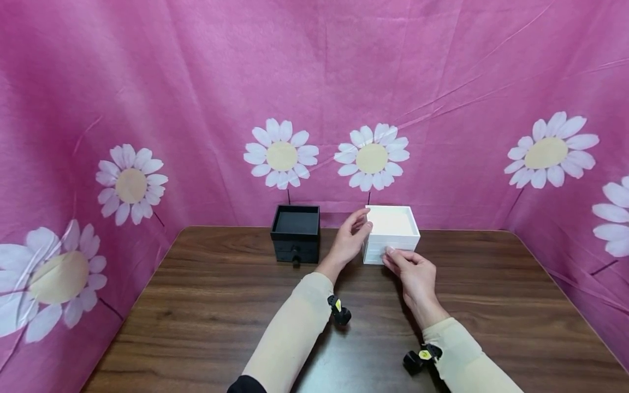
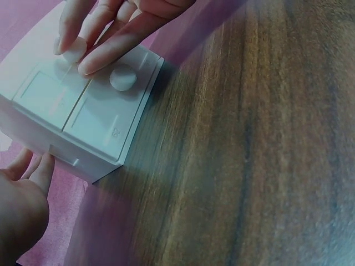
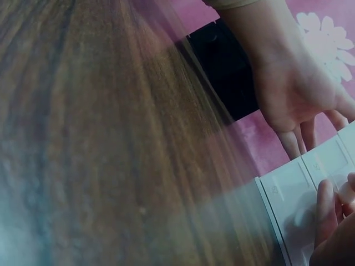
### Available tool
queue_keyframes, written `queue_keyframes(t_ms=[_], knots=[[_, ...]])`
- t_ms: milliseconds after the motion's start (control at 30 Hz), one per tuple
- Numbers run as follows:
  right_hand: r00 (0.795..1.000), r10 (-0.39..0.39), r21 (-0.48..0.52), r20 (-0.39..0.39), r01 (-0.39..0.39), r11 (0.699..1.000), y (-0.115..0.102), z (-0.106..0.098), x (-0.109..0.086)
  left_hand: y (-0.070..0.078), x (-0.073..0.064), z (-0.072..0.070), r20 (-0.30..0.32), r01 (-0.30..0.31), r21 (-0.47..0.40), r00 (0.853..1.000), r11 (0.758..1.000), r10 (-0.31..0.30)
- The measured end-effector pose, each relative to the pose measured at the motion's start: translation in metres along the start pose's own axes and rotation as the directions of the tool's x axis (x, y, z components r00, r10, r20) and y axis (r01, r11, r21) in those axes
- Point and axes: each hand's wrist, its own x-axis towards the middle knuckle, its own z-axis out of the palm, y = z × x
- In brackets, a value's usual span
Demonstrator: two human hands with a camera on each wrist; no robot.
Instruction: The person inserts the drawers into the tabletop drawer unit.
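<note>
A small white drawer box [image 1: 399, 241] with a shallow open top stands near the table's back edge. Two drawer fronts with round white knobs show in the left wrist view. My right hand [image 1: 417, 275] pinches the upper drawer knob [image 2: 75, 51] between thumb and fingers. The lower knob [image 2: 123, 77] is uncovered beneath it. My left hand [image 1: 350, 240] touches the box's left side with extended fingers, its thumb near the top edge. Both drawers look closed in the left wrist view.
A black drawer box [image 1: 282, 249] with a knob on its front stands left of the white one. Both are on a dark wood-grain table [image 1: 206, 311]. A pink cloth [image 1: 206, 98] with large white flowers hangs behind and at both sides.
</note>
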Motion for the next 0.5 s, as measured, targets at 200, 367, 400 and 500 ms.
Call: queue_keyframes(t_ms=[200, 367, 400, 500], knots=[[1.0, 0.014, -0.007, 0.015, -0.014, 1.0, 0.0, -0.001, -0.001, 0.003, -0.002, -0.002, 0.002, 0.007, 0.014, 1.0, 1.0, -0.007], [0.997, 0.064, -0.002, 0.045, -0.064, 0.998, -0.004, -0.011, -0.008, 0.005, -0.005, -0.002, 0.013, 0.027, 0.013, 1.0, 1.0, -0.027], [0.995, 0.079, 0.009, 0.058, -0.08, 0.997, -0.006, -0.013, -0.009, 0.006, -0.006, -0.001, 0.011, 0.023, 0.012, 1.0, 1.0, -0.024], [0.987, 0.124, 0.072, 0.105, -0.132, 0.989, -0.012, -0.022, -0.015, 0.006, -0.007, -0.001, 0.0, 0.003, -0.001, 1.0, 1.0, -0.003]])
